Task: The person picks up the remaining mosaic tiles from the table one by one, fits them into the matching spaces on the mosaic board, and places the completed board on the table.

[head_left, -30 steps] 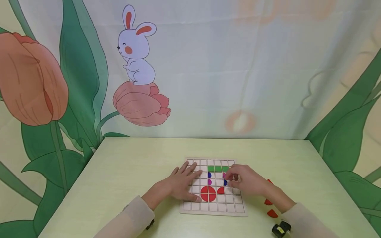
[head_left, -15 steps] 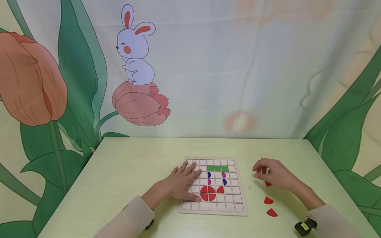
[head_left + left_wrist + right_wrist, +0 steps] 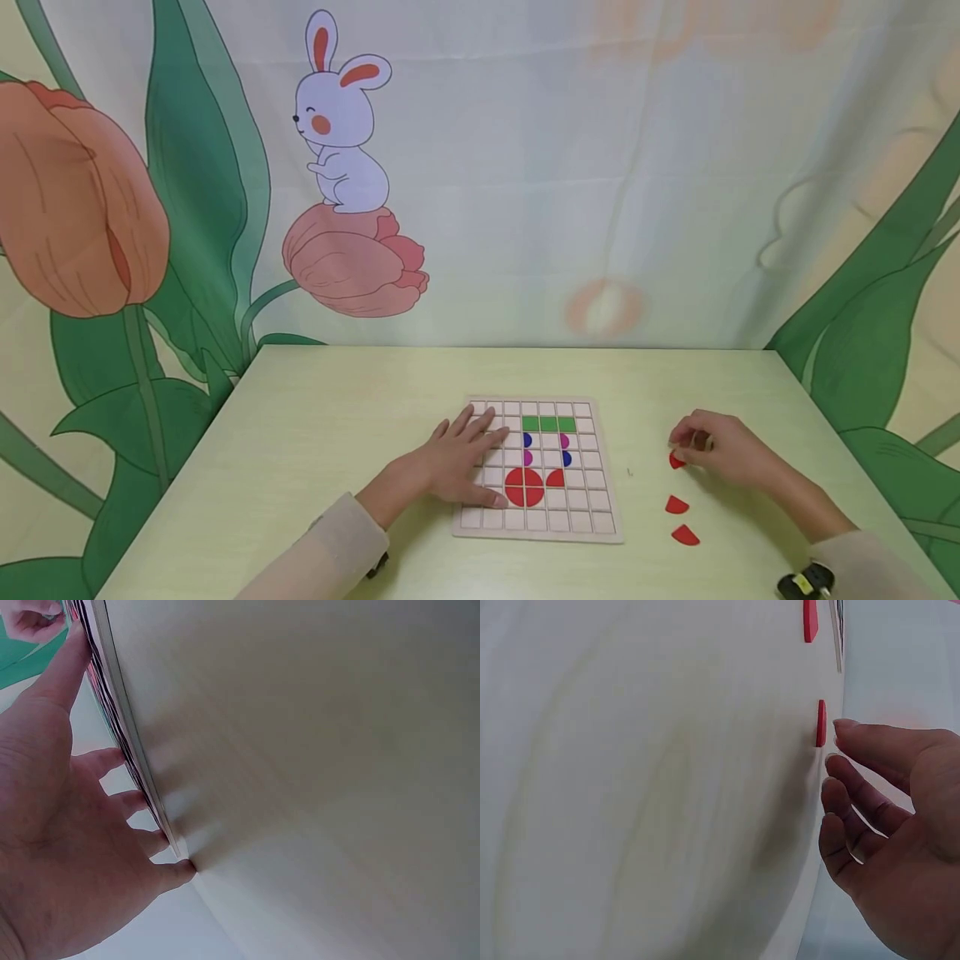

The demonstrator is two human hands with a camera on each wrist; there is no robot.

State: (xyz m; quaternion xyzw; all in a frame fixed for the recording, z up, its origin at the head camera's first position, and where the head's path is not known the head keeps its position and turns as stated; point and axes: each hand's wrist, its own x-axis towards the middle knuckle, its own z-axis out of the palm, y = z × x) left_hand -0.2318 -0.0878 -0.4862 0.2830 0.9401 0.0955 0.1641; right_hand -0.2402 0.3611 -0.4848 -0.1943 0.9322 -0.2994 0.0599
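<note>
Counting remotely, I see three loose red wedges [image 3: 677, 505] on the table [image 3: 337, 408], the right hand [image 3: 726, 448], fingers loosely bent, at the farthest; the left hand [image 3: 459, 467] lies spread on a board [image 3: 581, 523] with three green squares [image 3: 548, 425], four half-discs [image 3: 566, 458], five red quarters [image 3: 556, 479].

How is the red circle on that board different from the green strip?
The red circle is round, made of four quarter wedges, while the green strip is three squares in a row. The circle sits nearer the person, the strip nearer the board's far edge. The left hand's thumb tip lies right beside the circle; neither hand is that close to the strip. Both lie within the board's grid.
</note>
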